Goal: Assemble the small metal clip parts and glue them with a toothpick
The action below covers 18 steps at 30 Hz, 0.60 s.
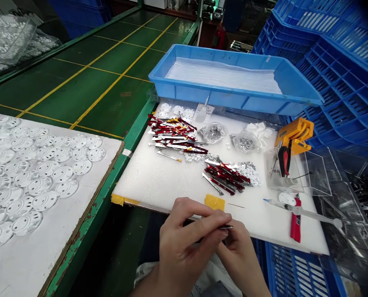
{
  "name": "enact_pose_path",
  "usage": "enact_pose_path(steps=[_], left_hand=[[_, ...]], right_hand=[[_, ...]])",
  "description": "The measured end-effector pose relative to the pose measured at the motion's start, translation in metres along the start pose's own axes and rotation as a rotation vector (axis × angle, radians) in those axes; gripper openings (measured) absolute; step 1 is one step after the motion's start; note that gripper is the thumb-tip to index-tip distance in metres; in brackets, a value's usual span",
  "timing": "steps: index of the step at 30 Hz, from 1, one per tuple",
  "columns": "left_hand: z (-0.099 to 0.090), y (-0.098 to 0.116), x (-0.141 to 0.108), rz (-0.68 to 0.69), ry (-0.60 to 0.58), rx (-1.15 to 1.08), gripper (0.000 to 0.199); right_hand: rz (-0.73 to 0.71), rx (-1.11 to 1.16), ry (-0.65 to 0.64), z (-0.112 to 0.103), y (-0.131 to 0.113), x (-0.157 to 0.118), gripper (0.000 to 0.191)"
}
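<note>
My left hand (184, 243) and my right hand (237, 251) are together low in the view, just off the near edge of a white foam board (146, 181). Both pinch a slim metal strip (226, 227), and its silver end pokes out past my left fingertips. Most of the strip is hidden by my fingers. On the board, two heaps of red-and-silver metal strips (227, 177) (171, 134) lie near my hands, with loose silver pieces beside them. A yellow tape patch (214, 202) is the closest thing to my fingers.
A blue plastic tray (233, 99) of clear sheets stands behind the board. A syringe (304, 213), a red utility knife (296, 222), and a yellow-handled tool (293, 136) lie at the right. Perforated white discs cover a board (48, 247) at the left. Blue crates (341, 70) are stacked at the right.
</note>
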<state>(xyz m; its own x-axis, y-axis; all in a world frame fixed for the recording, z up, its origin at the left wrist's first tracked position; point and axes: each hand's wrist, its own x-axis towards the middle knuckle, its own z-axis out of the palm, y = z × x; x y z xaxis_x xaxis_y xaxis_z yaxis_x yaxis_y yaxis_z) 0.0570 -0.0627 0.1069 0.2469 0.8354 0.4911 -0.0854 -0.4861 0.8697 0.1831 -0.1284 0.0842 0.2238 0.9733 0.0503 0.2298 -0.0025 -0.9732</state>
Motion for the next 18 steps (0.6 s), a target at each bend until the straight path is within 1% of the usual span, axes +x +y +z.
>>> enact_pose_path(steps=[3,6,7,9,10,11,13,15,16,17,18], left_hand=[[-0.0003,0.0021,-0.0009,-0.001,-0.027,0.008,0.022],[0.0006,0.0041,-0.003,-0.021,-0.016,0.023,0.025],[0.0009,0.0045,-0.0035,-0.032,-0.004,0.026,0.025],[0.0006,0.0046,-0.0032,-0.073,0.016,0.01,0.025],[0.0001,0.0043,-0.0023,-0.122,0.01,-0.022,0.024],[-0.0007,0.0036,-0.0011,-0.194,-0.009,-0.076,0.02],[-0.0025,0.0016,0.002,-0.383,-0.066,-0.236,0.012],[-0.0035,-0.0008,0.0044,-0.549,-0.105,-0.396,0.022],[-0.0036,-0.0019,0.0048,-0.599,-0.11,-0.461,0.028],[-0.0032,-0.0028,0.0047,-0.628,-0.109,-0.511,0.03],[-0.0026,-0.0035,0.0042,-0.64,-0.102,-0.545,0.03]], right_hand=[[-0.001,-0.017,0.008,-0.0011,-0.0022,-0.0007,0.034],[-0.055,0.005,0.002,-0.0003,-0.0058,-0.0007,0.029],[-0.072,0.018,0.017,0.0003,-0.0074,-0.0005,0.027],[-0.07,0.055,0.064,0.0011,-0.01,-0.0004,0.03],[-0.052,0.101,0.076,0.0011,-0.0105,-0.0007,0.032],[-0.011,0.175,0.061,0.0008,-0.0104,-0.0014,0.036],[0.131,0.394,-0.054,-0.0011,-0.0083,-0.0036,0.041],[0.293,0.599,-0.183,-0.0037,-0.0051,-0.006,0.047],[0.356,0.657,-0.226,-0.0052,-0.0038,-0.0068,0.05],[0.392,0.68,-0.243,-0.0066,-0.0028,-0.0072,0.051],[0.39,0.678,-0.233,-0.0081,-0.0022,-0.0072,0.052]])
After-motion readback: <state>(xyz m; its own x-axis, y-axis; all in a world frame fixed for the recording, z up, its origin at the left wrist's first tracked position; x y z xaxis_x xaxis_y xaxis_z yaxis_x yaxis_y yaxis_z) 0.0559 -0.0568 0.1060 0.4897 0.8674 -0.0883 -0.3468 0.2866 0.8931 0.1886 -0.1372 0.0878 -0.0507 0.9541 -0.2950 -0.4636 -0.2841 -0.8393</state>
